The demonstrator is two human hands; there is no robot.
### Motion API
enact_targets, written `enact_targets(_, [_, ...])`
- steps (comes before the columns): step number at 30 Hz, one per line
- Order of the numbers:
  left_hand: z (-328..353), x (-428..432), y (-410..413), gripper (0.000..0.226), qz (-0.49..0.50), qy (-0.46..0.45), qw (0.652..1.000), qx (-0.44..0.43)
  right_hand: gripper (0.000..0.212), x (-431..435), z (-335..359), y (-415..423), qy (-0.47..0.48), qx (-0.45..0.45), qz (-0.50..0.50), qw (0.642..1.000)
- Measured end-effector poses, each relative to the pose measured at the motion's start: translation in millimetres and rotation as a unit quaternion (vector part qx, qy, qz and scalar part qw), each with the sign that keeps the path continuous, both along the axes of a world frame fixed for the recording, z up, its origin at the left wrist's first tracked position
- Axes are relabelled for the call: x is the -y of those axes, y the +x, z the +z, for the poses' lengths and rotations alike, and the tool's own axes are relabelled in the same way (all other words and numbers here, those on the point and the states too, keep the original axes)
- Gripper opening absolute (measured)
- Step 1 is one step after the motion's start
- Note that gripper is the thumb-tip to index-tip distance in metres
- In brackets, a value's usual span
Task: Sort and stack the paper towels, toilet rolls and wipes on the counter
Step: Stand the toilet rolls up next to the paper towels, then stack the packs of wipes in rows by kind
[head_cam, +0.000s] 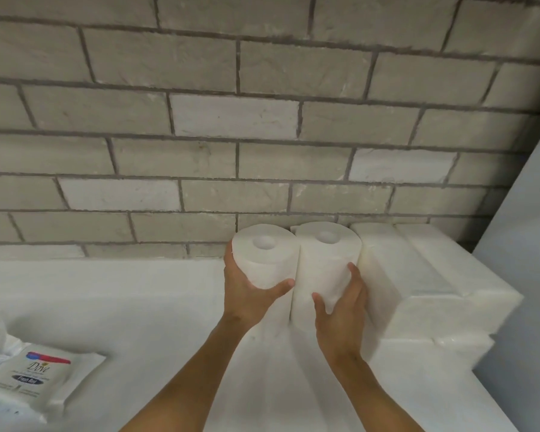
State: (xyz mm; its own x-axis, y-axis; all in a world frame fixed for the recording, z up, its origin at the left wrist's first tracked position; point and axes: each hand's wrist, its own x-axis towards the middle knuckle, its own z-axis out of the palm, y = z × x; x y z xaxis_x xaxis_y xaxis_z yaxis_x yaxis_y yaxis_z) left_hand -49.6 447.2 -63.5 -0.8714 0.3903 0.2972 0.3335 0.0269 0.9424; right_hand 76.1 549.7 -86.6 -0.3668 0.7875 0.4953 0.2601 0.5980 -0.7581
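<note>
One white counter [122, 300], brick wall [200, 120] behind. Left hand [247, 294] grips short roll [264, 257]; right hand [340, 310] clasps tall roll [321, 263] at its three o'clock. Wipes pack [47, 378], seven o'clock.

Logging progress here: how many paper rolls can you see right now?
2. A shorter roll sits in the left hand; a taller roll, touching it, is gripped by the right hand beside the stacked white packs. Others may be hidden behind.
</note>
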Motion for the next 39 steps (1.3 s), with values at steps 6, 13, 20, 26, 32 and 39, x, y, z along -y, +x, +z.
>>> enact_targets(6, [-1, 2, 3, 0.136, 0.007, -0.023, 1.000, 0.016, 0.079, 5, 4, 0, -0.019, 0.011, -0.013, 1.000])
enact_targets(13, [2, 46, 9, 0.123, -0.067, -0.080, 0.984, 0.147, 0.043, 47, 16, 23, -0.036, -0.001, 0.000, 0.999])
enact_targets(20, [10, 119, 33, 0.045, -0.012, -0.082, 0.989, 0.126, 0.017, 126, 39, 27, -0.121, -0.010, 0.139, 0.983])
enact_targets(26, [16, 201, 31, 0.016, 0.035, -0.075, 0.993, 0.083, 0.019, 179, 35, 10, -0.157, 0.038, 0.213, 0.963])
enact_targets(32, [11, 290, 21, 0.010, 0.094, -0.100, 0.987, 0.078, 0.014, 239, 19, -4, -0.204, 0.095, 0.284, 0.932])
enact_targets(39, [3, 370, 21, 0.022, 0.070, -0.241, 0.967, 0.050, 0.022, 305, 0, -25, -0.226, 0.156, 0.320, 0.907])
